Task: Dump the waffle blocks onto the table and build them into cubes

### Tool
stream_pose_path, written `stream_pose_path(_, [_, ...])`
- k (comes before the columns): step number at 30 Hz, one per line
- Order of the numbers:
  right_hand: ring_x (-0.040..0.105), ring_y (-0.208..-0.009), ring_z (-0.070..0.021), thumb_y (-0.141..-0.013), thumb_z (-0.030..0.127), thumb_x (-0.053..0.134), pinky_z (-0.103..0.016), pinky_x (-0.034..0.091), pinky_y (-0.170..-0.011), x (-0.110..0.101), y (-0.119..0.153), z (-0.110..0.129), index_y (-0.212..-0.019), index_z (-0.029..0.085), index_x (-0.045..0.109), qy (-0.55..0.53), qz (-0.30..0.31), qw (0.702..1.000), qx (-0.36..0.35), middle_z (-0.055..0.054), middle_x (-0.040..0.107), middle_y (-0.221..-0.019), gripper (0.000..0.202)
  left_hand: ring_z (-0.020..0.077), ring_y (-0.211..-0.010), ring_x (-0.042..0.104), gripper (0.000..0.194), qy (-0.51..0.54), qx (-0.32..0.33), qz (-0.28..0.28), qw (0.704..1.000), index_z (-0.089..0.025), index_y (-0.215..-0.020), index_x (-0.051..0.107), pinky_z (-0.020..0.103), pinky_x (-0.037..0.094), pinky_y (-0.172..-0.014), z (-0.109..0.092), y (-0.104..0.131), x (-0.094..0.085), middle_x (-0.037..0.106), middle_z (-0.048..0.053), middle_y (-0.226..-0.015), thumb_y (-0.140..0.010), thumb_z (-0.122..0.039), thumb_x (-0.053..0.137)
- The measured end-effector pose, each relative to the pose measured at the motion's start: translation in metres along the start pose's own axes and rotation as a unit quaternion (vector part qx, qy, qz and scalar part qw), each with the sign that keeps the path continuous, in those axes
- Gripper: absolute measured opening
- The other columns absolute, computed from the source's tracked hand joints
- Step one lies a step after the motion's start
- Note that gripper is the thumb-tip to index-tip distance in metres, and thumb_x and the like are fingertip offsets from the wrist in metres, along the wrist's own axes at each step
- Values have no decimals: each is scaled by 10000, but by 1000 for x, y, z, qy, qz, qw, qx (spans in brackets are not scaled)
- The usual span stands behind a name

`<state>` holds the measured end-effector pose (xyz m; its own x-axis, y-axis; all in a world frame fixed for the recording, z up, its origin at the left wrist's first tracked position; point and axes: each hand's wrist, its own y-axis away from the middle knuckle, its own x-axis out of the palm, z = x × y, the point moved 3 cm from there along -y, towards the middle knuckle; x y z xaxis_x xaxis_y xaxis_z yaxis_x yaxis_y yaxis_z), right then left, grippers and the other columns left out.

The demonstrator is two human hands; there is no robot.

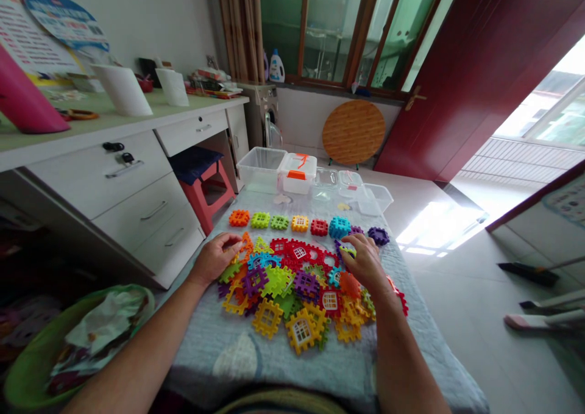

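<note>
A heap of plastic interlocking building tiles point(276, 280) in many colours lies on the cloth-covered table. My left hand point(219, 256) is at the heap's left edge, its fingers curled together by an orange tile point(247, 243); whatever may be in them is hidden. Over the right side of the heap, my right hand point(364, 256) has its thumb and fingers closed at a purple tile point(338, 247), with a yellow-green piece showing beneath them. Red tiles point(299, 252) lie between the hands. Behind the heap runs a row of small tile stacks, including orange point(239, 218), yellow point(300, 223) and blue point(339, 226).
Clear plastic boxes stand at the table's far end, among them an open bin point(262, 167) and a lidded box with an orange latch point(298, 173). A red stool point(205, 185) and a white desk point(114, 188) are to the left. A green basket point(34, 347) sits lower left.
</note>
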<state>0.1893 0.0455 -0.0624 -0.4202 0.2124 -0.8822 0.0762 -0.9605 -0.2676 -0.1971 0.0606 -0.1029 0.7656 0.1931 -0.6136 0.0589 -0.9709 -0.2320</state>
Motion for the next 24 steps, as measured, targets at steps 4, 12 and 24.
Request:
stream_pose_path(4, [510, -1026, -258, -888, 295, 550, -409, 350, -915, 17, -6, 35, -1090, 229, 699, -46, 49, 995, -80, -75, 694, -1113, 260, 227, -888, 665, 345, -2, 4, -7, 1000, -197, -899, 667, 352, 517, -877, 1, 0, 1, 720, 58, -951, -768, -500, 567])
stream_pose_path(12, [408, -1233, -263, -876, 185, 510, -435, 278, -1042, 48, -6, 61, -1346, 251, 530, -37, 138, 979, -147, -34, 577, -1374, 475, 229, -910, 670, 326, -8, 12, -4, 1000, -201, -904, 664, 347, 517, -881, 4, -1, 2, 722, 59, -959, -789, -488, 559])
stream_pose_path(24, [504, -1058, -282, -851, 321, 617, -394, 335, -908, 36, -8, 48, -1208, 205, 632, 18, 117, 991, -70, -103, 656, -1133, 376, 218, -868, 667, 292, 5, 12, -8, 1000, -202, -887, 660, 344, 525, -863, 2, -1, 1, 718, 47, -915, -781, -459, 567])
